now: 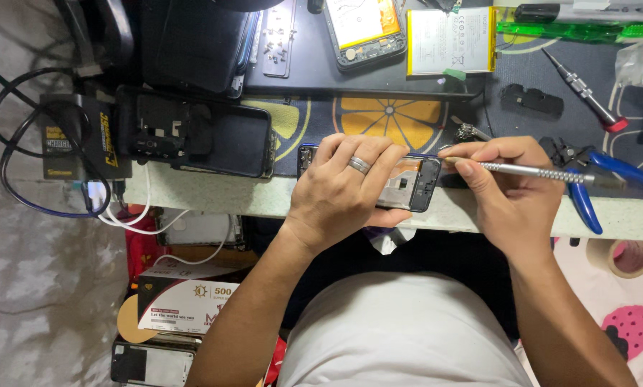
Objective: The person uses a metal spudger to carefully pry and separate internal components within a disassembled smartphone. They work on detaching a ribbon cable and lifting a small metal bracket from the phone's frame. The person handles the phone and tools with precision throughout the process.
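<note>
— Holding the phone (407,185) flat at the counter (214,197) edge, back off and open side up. My left hand (343,190) is curled over its middle, fingers closed around the frame, ring finger on top.

— And your right?

— My right hand (511,193) pinches a screwdriver (544,173) between thumb and fingers, closed on the knurled shaft. The tip points at the phone's right end, just at the frame; I cannot tell whether it sits in a screw.

— What could go wrong?

— As I judge it, the tip could slip off and scratch the board, because the shaft lies nearly flat and not upright. The phone also hangs partly over the edge, so a hard push could tip it toward my lap.

— Anything loose nearby?

— Blue pliers (587,179) lie just under the screwdriver's handle, touching or nearly so; my wrist could knock them. A second screwdriver (587,93) with a red end lies farther back, well apart.

— And beyond the phone?

— Another opened phone (192,136) lies to the left beside a black charger (74,140) with its cables (20,179). A battery (450,39) and a third opened phone (364,32) rest on the far side of the mat (389,118). Small screws could roll off unseen, I think, since nothing near my hands would catch them.
</note>
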